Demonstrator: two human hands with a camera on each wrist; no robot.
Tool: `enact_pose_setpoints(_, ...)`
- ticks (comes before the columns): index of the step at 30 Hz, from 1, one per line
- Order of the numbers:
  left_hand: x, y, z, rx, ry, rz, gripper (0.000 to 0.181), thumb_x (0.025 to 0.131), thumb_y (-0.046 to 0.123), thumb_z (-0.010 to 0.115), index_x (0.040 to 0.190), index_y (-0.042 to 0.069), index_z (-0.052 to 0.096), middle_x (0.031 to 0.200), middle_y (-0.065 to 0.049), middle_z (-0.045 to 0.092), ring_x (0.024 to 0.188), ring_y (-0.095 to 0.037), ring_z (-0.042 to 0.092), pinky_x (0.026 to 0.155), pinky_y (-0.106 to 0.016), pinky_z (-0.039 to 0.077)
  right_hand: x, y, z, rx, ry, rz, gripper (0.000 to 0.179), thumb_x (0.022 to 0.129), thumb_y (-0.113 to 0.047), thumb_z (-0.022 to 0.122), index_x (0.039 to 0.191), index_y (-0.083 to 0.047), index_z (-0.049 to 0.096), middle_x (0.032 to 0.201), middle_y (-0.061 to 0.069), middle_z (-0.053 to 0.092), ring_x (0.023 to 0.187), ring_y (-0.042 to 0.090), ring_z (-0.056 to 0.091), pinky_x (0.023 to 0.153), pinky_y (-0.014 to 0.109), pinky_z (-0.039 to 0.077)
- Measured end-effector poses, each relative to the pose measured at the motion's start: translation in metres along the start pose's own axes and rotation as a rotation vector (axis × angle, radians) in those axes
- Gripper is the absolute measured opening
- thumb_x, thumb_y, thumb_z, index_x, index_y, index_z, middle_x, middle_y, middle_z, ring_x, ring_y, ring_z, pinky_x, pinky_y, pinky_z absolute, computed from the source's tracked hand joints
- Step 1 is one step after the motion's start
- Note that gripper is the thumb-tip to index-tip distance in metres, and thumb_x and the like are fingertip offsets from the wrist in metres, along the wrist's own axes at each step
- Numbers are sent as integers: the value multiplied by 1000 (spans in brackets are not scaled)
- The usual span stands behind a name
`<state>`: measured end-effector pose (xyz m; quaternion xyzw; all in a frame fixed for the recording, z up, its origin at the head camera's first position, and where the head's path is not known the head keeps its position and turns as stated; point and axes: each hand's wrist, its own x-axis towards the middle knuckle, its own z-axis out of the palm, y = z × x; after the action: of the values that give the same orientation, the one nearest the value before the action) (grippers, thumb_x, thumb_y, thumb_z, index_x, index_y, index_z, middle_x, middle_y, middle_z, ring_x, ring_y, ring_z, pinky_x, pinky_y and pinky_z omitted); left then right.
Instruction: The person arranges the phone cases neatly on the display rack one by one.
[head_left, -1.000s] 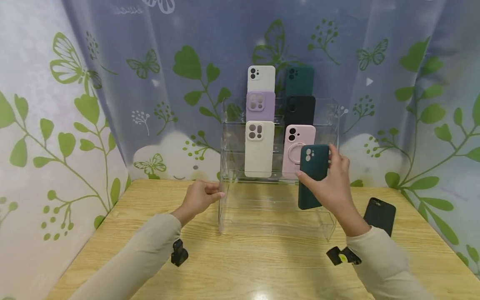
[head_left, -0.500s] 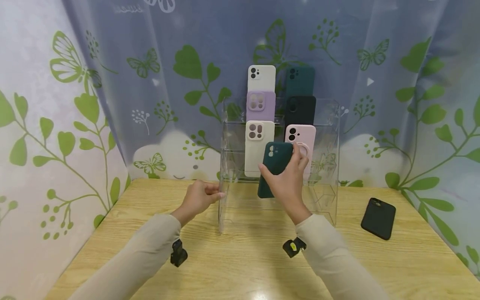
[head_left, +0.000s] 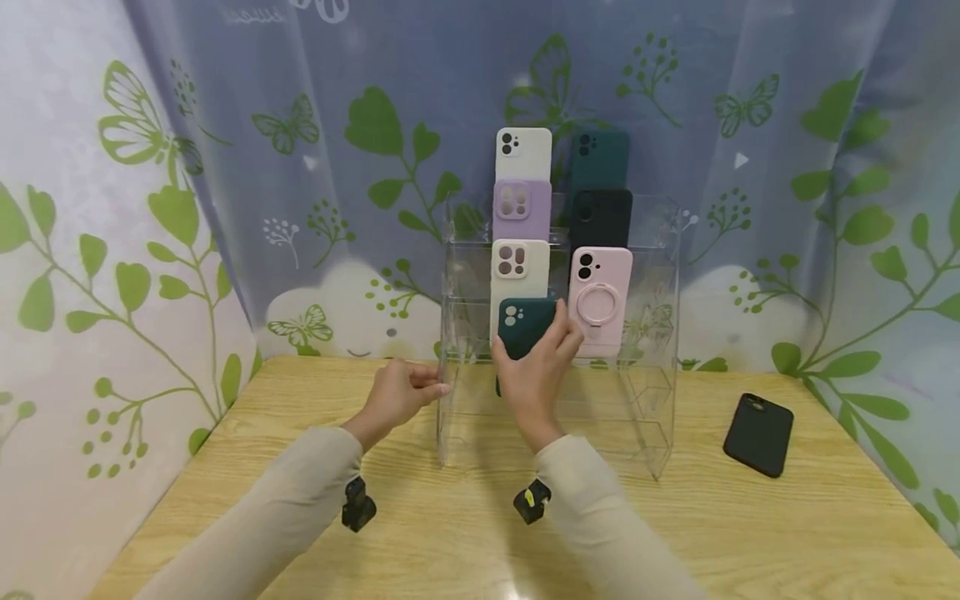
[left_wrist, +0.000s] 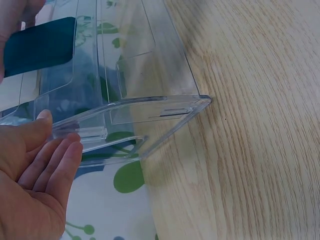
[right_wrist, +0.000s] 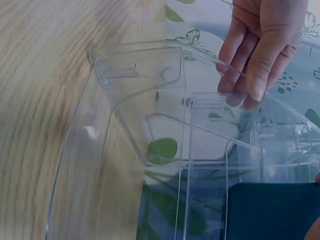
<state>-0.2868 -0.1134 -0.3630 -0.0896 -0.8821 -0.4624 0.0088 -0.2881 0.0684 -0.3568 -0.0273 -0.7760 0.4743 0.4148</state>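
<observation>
A clear acrylic stepped stand (head_left: 444,425) stands on the table, bearing phone cases in two columns. My left hand (head_left: 393,397) pinches its left side panel between thumb and fingers, also seen in the left wrist view. My right hand (head_left: 536,371) grips a dark green phone case (head_left: 523,321) by its side edges, in front of the cream case (head_left: 519,260). Its lower part is mostly behind my hand; whether it touches the stand I cannot tell. In the right wrist view, the green case (right_wrist: 272,215) shows at the lower right.
Left column, higher up: a white case (head_left: 531,158) and a purple case (head_left: 534,218). Right column: a green case (head_left: 603,167), a black case (head_left: 603,221) and a pink case with a ring (head_left: 600,279). Another black case (head_left: 759,437) lies on the table at right.
My right hand has carried the green case leftward, from in front of the pink case to in front of the cream one. The pink case is uncovered. My left hand has stayed put.
</observation>
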Motion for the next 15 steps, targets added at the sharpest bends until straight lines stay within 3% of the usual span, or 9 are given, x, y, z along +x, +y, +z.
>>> enact_pose_setpoints(8,-1,1,1,11,4,5,38,86,18,73,119,-2,67,105,-16,71,99,-28,68,77,-36,58,-12,5,10,-71,0,44,91,77,-27,81,148,-4,28,129,20,35,117,36,36,99,52,37)
enact_pose_setpoints(15,0,0,2,24,15,5,36,86,17,74,117,-1,68,101,-15,72,97,-28,69,77,-37,58,-16,8,13,-144,23,35,91,76,-31,82,147,-4,31,130,20,39,116,38,38,99,55,34)
